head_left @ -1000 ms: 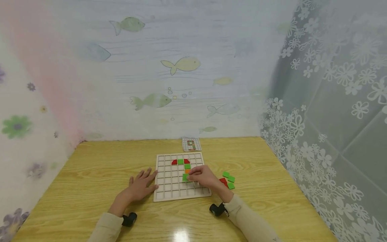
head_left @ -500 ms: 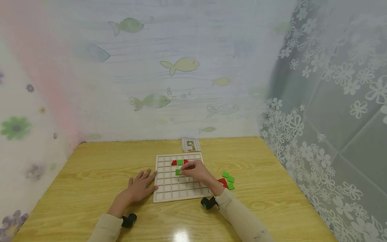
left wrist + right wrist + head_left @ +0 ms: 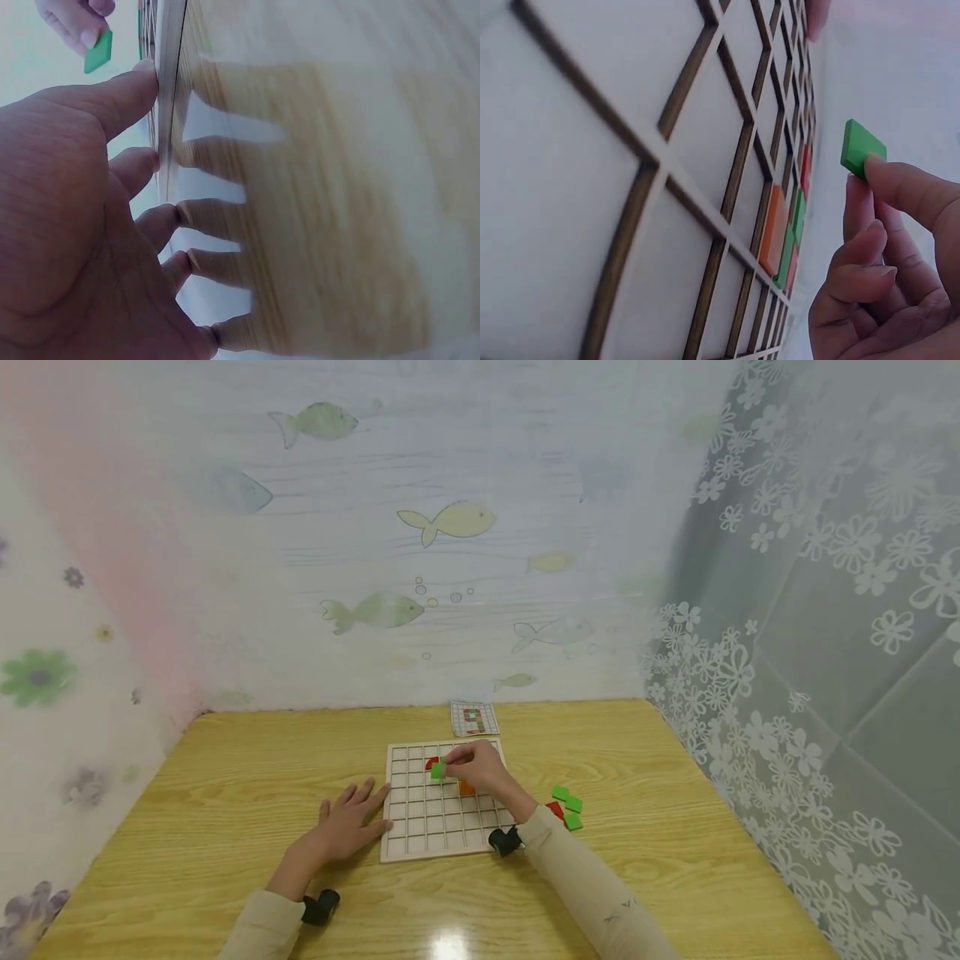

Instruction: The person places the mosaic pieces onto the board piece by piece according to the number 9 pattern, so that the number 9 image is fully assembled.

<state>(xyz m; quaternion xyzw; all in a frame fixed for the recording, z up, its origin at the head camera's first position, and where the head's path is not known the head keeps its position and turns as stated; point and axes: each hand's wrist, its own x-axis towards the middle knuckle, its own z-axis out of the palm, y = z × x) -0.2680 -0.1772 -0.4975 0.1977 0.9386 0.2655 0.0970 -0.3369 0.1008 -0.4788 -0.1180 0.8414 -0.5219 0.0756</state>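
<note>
My right hand (image 3: pixel 477 767) pinches a green square tile (image 3: pixel 862 146) between thumb and fingers. In the right wrist view the tile is held up off the grid board (image 3: pixel 686 199). An orange tile (image 3: pixel 467 787) sits in a cell below the hand, and a red rounded piece (image 3: pixel 432 763) shows just left of the held tile. Other placed pieces are partly hidden behind the hand. My left hand (image 3: pixel 347 822) lies with fingers spread on the table, its thumb and fingertips at the left edge of the board, as the left wrist view also shows.
Several loose green tiles (image 3: pixel 573 804) and red pieces (image 3: pixel 555 811) lie right of the board on the wooden table (image 3: pixel 262 760). Behind the board is a small pattern card (image 3: pixel 475 719). A wall with fish drawings (image 3: pixel 465 610) rises at the table's far edge.
My right hand has moved left and toward the far side of the board with the green tile, now near the top row of pieces. The left hand has stayed in place.
</note>
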